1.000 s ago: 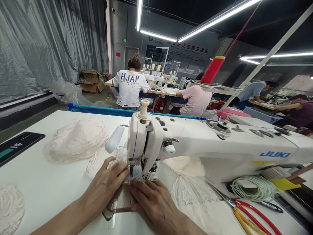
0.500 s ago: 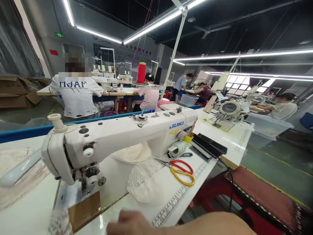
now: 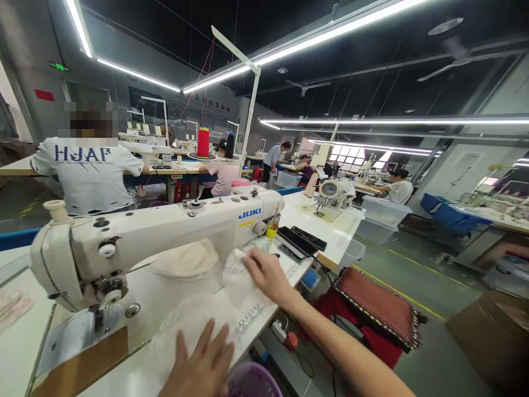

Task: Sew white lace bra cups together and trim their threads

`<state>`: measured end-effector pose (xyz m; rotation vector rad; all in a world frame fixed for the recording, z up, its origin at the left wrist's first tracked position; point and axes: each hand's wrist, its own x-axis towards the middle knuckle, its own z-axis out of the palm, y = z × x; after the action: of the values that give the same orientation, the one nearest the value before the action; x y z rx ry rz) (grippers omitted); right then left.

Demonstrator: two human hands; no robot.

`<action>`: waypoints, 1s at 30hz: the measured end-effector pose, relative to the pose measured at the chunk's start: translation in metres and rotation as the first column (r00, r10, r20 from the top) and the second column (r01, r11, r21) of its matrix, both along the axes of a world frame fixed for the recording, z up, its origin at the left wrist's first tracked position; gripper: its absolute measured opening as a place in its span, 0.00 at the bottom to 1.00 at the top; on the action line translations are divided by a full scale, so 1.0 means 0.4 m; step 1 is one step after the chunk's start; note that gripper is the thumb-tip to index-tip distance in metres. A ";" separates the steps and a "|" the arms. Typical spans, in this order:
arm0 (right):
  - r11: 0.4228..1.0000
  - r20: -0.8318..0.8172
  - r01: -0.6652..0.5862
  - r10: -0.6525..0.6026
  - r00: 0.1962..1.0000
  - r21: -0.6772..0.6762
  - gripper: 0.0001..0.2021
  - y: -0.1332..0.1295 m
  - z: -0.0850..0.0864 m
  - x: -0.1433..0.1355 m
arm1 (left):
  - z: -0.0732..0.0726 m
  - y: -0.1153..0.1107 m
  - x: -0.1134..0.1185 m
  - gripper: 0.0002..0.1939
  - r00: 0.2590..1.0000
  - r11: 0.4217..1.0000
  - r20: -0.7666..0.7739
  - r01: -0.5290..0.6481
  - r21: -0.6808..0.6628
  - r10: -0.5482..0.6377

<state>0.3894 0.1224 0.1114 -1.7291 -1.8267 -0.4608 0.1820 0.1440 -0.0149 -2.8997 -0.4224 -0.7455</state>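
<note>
My right hand (image 3: pixel 268 275) is closed in a pinch on a piece of white lace fabric (image 3: pixel 237 275), held up beside the sewing machine's pillar. My left hand (image 3: pixel 200 361) lies low in front with its fingers spread over a thin white fabric piece (image 3: pixel 182 322), blurred by motion. The white sewing machine (image 3: pixel 177 226) stands just beyond both hands, its needle area at the left. Behind the lace, under the machine arm, rests a folded cream fabric (image 3: pixel 188 259). The scissors are hidden from sight.
A ruler strip (image 3: pixel 253 318) runs along the table's front edge. A black phone-like slab (image 3: pixel 296 242) and a yellow cup (image 3: pixel 271 231) are at the right end. A purple basket (image 3: pixel 254 380) sits below the edge, a red padded stool (image 3: pixel 376 303) to the right. Other people sit farther back.
My right hand has moved up and away from me and now grips the lace. My left hand has come into view over thin fabric. The view has swung right.
</note>
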 end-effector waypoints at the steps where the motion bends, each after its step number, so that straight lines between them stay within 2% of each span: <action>1: 1.000 -0.011 0.001 -0.001 1.000 0.011 0.12 -0.013 0.044 -0.004 | 0.039 0.008 0.022 0.23 0.999 0.995 -0.033 0.037 -0.089 -0.040; 3: 0.999 -0.023 -0.027 0.028 0.999 0.033 0.12 -0.032 0.116 -0.040 | 0.117 0.028 0.033 0.22 0.996 0.950 0.059 0.075 -0.304 -0.060; 4: 0.997 -0.021 -0.066 0.067 0.998 0.044 0.11 -0.037 0.139 -0.072 | 0.151 0.037 0.020 0.19 0.986 0.884 0.159 0.119 -0.452 -0.051; 5: 0.991 -0.010 -0.125 0.126 0.992 0.055 0.10 -0.039 0.152 -0.112 | 0.181 0.044 -0.004 0.18 0.977 0.749 0.212 0.139 -0.648 0.001; 6: 0.982 0.007 -0.183 0.183 0.983 0.051 0.10 -0.038 0.154 -0.156 | 0.206 0.048 -0.040 0.19 0.965 0.547 0.247 0.159 -0.822 0.091; 7: 0.969 0.026 -0.247 0.246 0.969 0.031 0.10 -0.036 0.146 -0.203 | 0.226 0.049 -0.083 0.23 0.944 0.303 0.268 0.203 -0.931 0.192; 8: 0.949 0.038 -0.314 0.314 0.949 -0.014 0.09 -0.033 0.130 -0.249 | 0.242 0.048 -0.132 0.28 0.919 0.070 0.269 0.260 -0.963 0.289; 9: 0.916 0.029 -0.393 0.396 0.918 -0.077 0.09 -0.030 0.108 -0.293 | 0.253 0.044 -0.184 0.31 0.890 -0.097 0.259 0.316 -0.944 0.375; 10: 0.859 -0.013 -0.489 0.493 0.870 -0.152 0.07 -0.026 0.083 -0.332 | 0.261 0.039 -0.234 0.34 0.864 -0.199 0.235 0.352 -0.915 0.446; 11: 0.781 -0.089 -0.584 0.581 0.809 -0.221 0.06 -0.020 0.056 -0.363 | 0.265 0.034 -0.282 0.35 0.844 -0.253 0.196 0.358 -0.899 0.499; 12: 0.697 -0.188 -0.668 0.642 0.743 -0.262 0.06 -0.012 0.030 -0.387 | 0.264 0.031 -0.324 0.35 0.830 -0.264 0.145 0.330 -0.906 0.539; 13: 0.642 -0.285 -0.717 0.657 0.697 -0.272 0.07 -0.002 0.006 -0.403 | 0.260 0.029 -0.361 0.34 0.814 -0.238 0.088 0.268 -0.933 0.574; 14: 0.625 -0.365 -0.733 0.638 0.678 -0.269 0.07 0.011 -0.015 -0.412 | 0.253 0.031 -0.390 0.32 0.797 -0.194 0.035 0.189 -0.963 0.604; 17: 0.689 -0.455 -0.670 0.519 0.723 -0.278 0.06 0.053 -0.055 -0.411 | 0.219 0.048 -0.435 0.31 0.755 -0.047 -0.028 0.004 -0.999 0.655; 19: 0.690 -0.448 -0.655 0.503 0.740 -0.307 0.07 0.079 -0.066 -0.405 | 0.199 0.063 -0.435 0.30 0.759 0.002 -0.008 -0.013 -1.000 0.651; 21: 0.660 -0.444 -0.677 0.525 0.726 -0.327 0.14 0.104 -0.071 -0.405 | 0.190 0.075 -0.425 0.26 0.767 0.033 0.013 -0.011 -0.999 0.642; 24: 0.550 -0.501 -0.743 0.552 0.666 -0.381 0.22 0.147 -0.080 -0.416 | 0.195 0.082 -0.416 0.20 0.775 0.113 0.012 -0.077 -0.991 0.632; 27: 0.419 -0.651 -0.810 0.488 0.581 -0.410 0.17 0.181 -0.095 -0.427 | 0.210 0.080 -0.427 0.16 0.815 0.182 0.000 -0.129 -0.975 0.579; 30: 0.364 -0.761 -0.849 0.397 0.513 -0.383 0.06 0.191 -0.109 -0.433 | 0.220 0.076 -0.443 0.16 0.850 0.148 0.013 -0.076 -0.986 0.526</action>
<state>0.2164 0.1989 0.0680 -1.0714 -2.1339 1.2030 0.0049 0.1745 0.0733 -3.3307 -2.3044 -1.2780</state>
